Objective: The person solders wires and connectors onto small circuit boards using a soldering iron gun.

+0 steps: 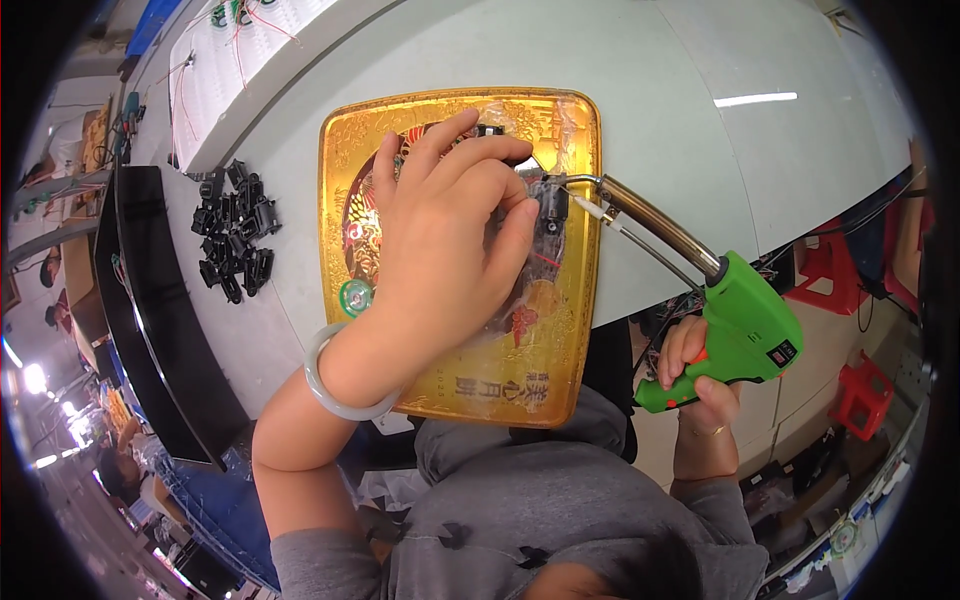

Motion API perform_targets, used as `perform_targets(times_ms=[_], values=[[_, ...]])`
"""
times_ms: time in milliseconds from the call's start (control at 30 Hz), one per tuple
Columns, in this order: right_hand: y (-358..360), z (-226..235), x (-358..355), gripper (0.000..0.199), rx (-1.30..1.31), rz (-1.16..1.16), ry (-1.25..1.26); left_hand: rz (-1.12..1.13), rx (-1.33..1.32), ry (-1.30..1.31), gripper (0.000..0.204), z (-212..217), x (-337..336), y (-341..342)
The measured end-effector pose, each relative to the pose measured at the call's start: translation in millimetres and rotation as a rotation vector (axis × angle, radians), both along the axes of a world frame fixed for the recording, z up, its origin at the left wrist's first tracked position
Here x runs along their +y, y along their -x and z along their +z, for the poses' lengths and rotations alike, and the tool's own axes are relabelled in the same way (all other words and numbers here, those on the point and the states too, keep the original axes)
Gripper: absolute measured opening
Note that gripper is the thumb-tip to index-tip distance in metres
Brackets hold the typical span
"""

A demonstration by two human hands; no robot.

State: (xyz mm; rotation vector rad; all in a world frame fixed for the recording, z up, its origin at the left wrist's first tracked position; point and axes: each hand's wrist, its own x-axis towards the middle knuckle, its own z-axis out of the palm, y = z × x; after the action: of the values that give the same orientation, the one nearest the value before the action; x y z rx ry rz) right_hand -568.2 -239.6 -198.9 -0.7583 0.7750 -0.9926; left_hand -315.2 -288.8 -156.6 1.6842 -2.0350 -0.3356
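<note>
- Dark hair [655, 565] at the lower edge lies nearest the camera, with a grey shirt [520, 510] beyond it.
- Small black part [552, 208]: it is blocky, with a pale round spot toward its near end; its left side is partly hidden by fingertips. It sits on the gold tray [480, 395], close to the right edge, toward the far right corner.
- Left hand [440, 225]: it arches over the tray, thumb and index tips drawn together against the part's left side, other fingers spread and bent. Whether they grip the part or only steady it, I cannot tell. A pale bangle [322, 385] rings the wrist.
- Right hand [695, 375]: its fingers are wrapped around the handle of a green soldering gun [748, 320], whose bent metal tip reaches over the tray's right edge to the part's far end.
- Green-rimmed disc [355, 297]: it rests by the tray's left edge.
- Heap of black pieces [237, 235]: it lies on the pale tabletop [660, 130], left of the tray.
- Long black panel [165, 310]: it stands along the tabletop's left edge.
- Red stools [862, 395]: they stand on the floor, beyond the tabletop's right side.
</note>
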Motion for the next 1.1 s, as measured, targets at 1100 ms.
perform_targets(times_ms=[1100], values=[[14.3, 14.2, 6.8, 0.044, 0.058, -0.076, 0.121, 0.017, 0.024, 0.017, 0.007, 0.1, -0.8, 0.9]])
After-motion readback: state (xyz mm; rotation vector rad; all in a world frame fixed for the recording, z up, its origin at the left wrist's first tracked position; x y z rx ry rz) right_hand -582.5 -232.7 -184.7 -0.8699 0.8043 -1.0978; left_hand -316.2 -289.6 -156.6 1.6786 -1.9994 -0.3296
